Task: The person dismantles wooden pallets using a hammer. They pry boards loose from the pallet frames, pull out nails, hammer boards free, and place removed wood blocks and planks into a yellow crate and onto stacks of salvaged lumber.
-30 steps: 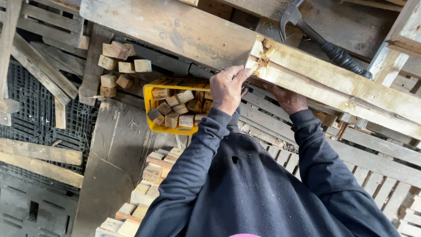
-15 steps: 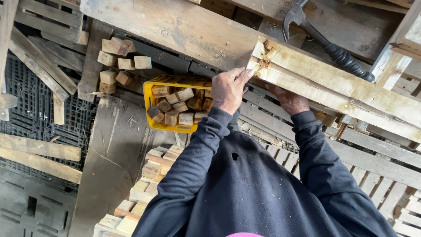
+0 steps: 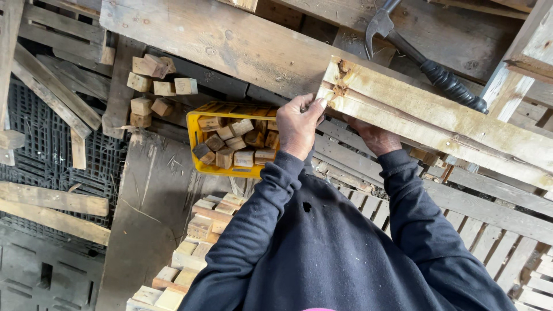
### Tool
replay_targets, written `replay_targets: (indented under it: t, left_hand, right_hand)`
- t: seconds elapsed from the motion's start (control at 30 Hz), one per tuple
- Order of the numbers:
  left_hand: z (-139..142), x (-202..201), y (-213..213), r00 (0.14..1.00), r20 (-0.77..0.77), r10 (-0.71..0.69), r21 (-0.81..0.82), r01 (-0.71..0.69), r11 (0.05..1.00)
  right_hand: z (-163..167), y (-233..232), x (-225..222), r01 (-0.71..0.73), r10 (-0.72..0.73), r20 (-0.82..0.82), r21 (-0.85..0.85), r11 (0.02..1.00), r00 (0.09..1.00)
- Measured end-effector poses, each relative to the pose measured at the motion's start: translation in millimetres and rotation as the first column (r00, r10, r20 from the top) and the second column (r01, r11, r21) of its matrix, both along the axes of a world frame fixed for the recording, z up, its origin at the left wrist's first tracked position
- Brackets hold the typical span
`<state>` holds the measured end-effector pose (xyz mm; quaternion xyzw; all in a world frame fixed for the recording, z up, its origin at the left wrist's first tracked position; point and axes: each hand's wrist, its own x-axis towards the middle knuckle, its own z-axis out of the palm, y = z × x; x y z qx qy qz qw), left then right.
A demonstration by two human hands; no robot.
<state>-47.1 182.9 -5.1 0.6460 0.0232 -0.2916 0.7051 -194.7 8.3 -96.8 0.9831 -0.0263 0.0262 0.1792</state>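
Left grip: the left hand (image 3: pixel 299 124) was clamped on the near end of the nailed timber piece (image 3: pixel 438 126), thumb and fingertips pinching its corner.
Right grip: the right hand (image 3: pixel 374 138) sat under the same piece. Its fingers were hidden by the wood, so I cannot tell whether they were closed on it.
Location of timber: held clear of the slatted pallet (image 3: pixel 489 213), slanting away to the right above it, with its near end just beside the yellow crate (image 3: pixel 199 152).
Condition of timber: long and pale, weathered and stained. It looked like two lengths joined face to face, with a splintered end and rust-dark nail marks.
Risk, splinters and nails: the bare fingers lay on the ragged end, so a slip would likely tear skin.
Risk, drop: a pinch hold on a long piece seemed weak. If it twisted, the far end could fall onto the pallet.
Risk, hammer: the hammer (image 3: pixel 426 66) lay loose on boards just beyond the piece and could be knocked off.
Surroundings: the crate held wood blocks (image 3: pixel 233 144), and more blocks (image 3: pixel 155 86) lay loose nearby.
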Motion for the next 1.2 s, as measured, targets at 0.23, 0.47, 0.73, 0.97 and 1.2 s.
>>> replay_targets:
  t: [0.23, 0.47, 0.73, 0.97, 1.2]
  left_hand:
    - [-12.2, -0.9, -0.7, 0.993, -0.120, 0.010, -0.172, -0.030, 0.985]
    - [7.9, 33.9, 29.4, 0.977, -0.209, -0.041, -0.166, 0.006, 0.986]
    - [47.9, 55.7, 10.7, 0.857, -0.380, -0.349, -0.647, 0.024, 0.762]
    - [47.9, 47.7, 4.3, 0.839, -0.444, -0.314, -0.680, -0.087, 0.728]
    - [21.4, 40.2, 13.5, 0.774, -0.529, -0.347, -0.714, -0.186, 0.675]
  right_hand:
    - [32.3, 12.6, 0.4, 0.329, -0.352, -0.169, 0.822, 0.465, 0.921]
    - [189.5, 43.7, -28.2, 0.104, -0.216, -0.031, 0.936, 0.335, 0.976]
    - [169.3, -114.8, 60.7, 0.404, -0.319, -0.249, 0.581, 0.706, 0.914]
    - [125.3, -149.3, 70.4, 0.670, -0.407, -0.595, 0.323, 0.669, 0.693]
    - [134.9, -143.9, 62.3, 0.569, -0.414, -0.390, 0.567, 0.595, 0.822]
